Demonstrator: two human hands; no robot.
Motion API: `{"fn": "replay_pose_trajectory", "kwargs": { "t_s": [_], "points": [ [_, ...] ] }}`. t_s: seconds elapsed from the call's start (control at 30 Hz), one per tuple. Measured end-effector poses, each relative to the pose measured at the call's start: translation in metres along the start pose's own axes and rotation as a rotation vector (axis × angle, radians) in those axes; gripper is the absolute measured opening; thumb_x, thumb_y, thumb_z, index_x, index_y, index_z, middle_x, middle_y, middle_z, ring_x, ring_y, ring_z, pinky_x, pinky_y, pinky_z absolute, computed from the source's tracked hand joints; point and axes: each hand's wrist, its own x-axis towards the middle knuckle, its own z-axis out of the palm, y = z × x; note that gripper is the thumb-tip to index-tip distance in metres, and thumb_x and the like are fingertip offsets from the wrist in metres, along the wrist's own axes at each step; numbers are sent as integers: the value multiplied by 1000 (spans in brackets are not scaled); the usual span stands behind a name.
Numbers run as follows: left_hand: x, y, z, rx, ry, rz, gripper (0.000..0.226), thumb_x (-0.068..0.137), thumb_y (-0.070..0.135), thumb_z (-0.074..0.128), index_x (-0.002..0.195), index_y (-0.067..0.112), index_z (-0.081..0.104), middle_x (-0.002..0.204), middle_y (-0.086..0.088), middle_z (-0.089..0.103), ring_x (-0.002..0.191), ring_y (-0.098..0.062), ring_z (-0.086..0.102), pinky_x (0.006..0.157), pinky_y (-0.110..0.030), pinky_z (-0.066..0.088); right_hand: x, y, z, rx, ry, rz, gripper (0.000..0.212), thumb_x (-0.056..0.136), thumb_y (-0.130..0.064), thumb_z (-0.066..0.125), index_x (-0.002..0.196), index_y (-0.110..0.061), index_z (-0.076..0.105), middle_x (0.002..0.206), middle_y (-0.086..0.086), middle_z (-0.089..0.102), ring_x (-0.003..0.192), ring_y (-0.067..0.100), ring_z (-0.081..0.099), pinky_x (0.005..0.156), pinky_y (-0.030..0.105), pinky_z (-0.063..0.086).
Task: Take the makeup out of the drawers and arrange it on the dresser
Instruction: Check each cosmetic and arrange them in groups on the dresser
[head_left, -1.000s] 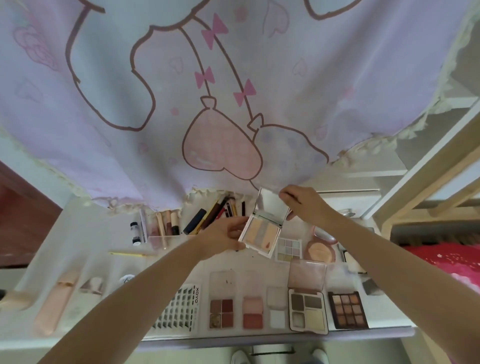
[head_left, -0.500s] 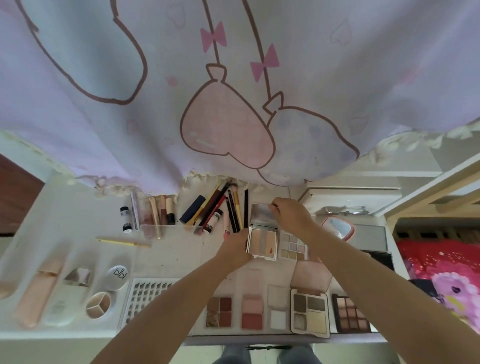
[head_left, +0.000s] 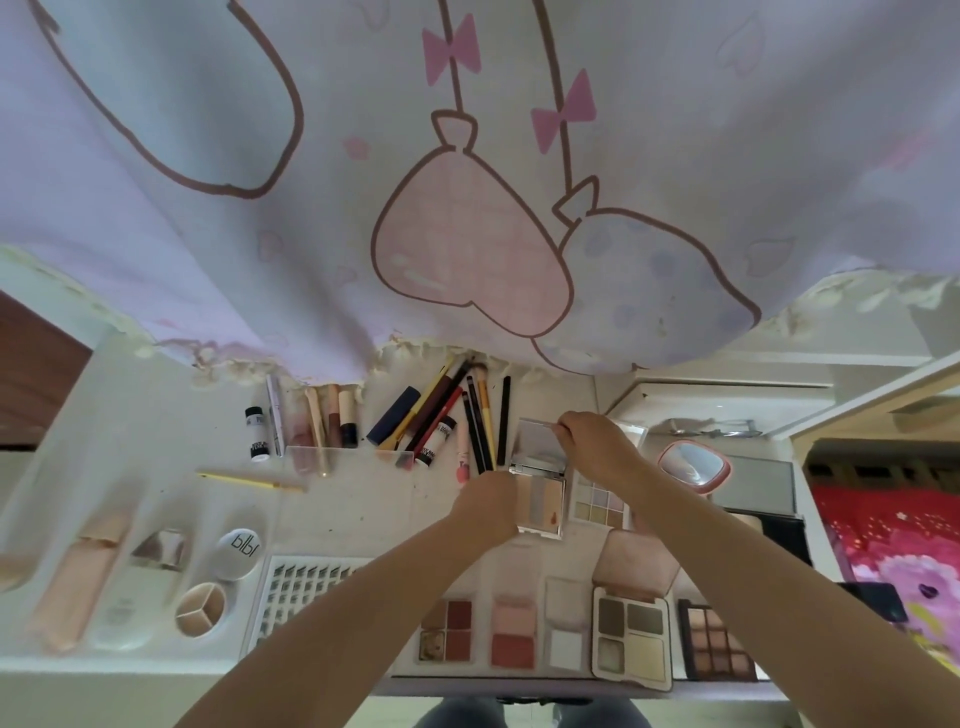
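Palettes, pencils and tubes already lie ranged across the dresser (head_left: 374, 509), so most seems done. Left hand (head_left: 488, 506) grips the open palette (head_left: 540, 506) at its base; right hand (head_left: 592, 441) pinches its lid, apparently placing it beside the pencils (head_left: 478, 431).

We had one head-worn view, looking steeply down and forward, close over the tabletop (head_left: 363, 509), a curtain (head_left: 467, 156) filling its upper half.
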Motion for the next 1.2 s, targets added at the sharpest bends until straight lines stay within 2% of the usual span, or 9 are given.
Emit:
{"fn": "replay_pose_trajectory", "kwargs": {
  "t_s": [0.1,0.33,0.43,0.53,0.6,0.8,0.97,1.1,1.2],
  "points": [
    [-2,-1,-3,22,-43,13,26,89,13,49,112,1,51,113,-13,59,107,-26,57,97,-35,46,-1,0,-1,-20,-13,-13,35,98,-21,29,97,1,56,96,20,61,88,30,57,67,29,34],
    [-13,-12,-12,-62,-54,-5,29,92,10,41,117,-1,49,121,-17,54,112,-29,52,97,-34,41,-10,6,-7,-48,-71,-73,33,97,-21,33,92,0,58,91,19,61,84,29,56,67,29,36],
    [-22,-23,-16,-50,65,0,36,93,15,41,128,10,48,131,-9,49,120,-24,47,99,-34,41,-14,7,-12,-140,-50,-111,33,96,-24,33,97,-1,56,90,13,56,88,30,58,66,31,39],
    [-35,-38,-20,-39,257,-39,35,94,18,39,128,18,50,134,-3,48,123,-20,46,101,-32,39,-21,0,-18,-298,92,-192,30,95,-26,34,103,-5,54,99,9,55,88,28,58,61,29,36],
    [-46,-47,-23,-27,375,-83,35,94,19,39,126,21,51,133,0,50,124,-17,44,102,-30,38,-22,-11,-21,-264,153,-289,29,94,-25,35,99,-6,56,97,8,56,87,25,57,60,26,33],
    [-91,-72,-30,-61,625,-277,33,91,17,43,122,16,55,127,-1,55,119,-20,45,97,-28,38,-10,-76,-10,-37,48,-543,28,94,-20,38,94,-3,60,94,11,61,89,24,55,70,28,39],
    [-136,-113,-27,-38,591,-501,35,91,22,44,125,15,51,130,-2,51,122,-22,41,98,-32,37,5,-140,5,90,-126,-550,29,92,-15,40,82,4,60,87,18,65,78,31,60,63,35,44],
    [-165,-158,-28,-53,596,-595,35,91,25,45,124,16,52,129,-1,51,122,-19,42,97,-30,38,18,-187,17,60,-128,-539,31,90,-15,42,61,-8,49,74,14,59,79,33,59,57,27,31],
    [-176,-197,-36,-43,583,-599,36,91,26,45,125,16,50,130,0,49,122,-19,41,97,-29,38,33,-229,27,71,-118,-512,20,88,-17,48,81,-7,63,90,12,65,86,26,59,61,26,35]
  ]
}}
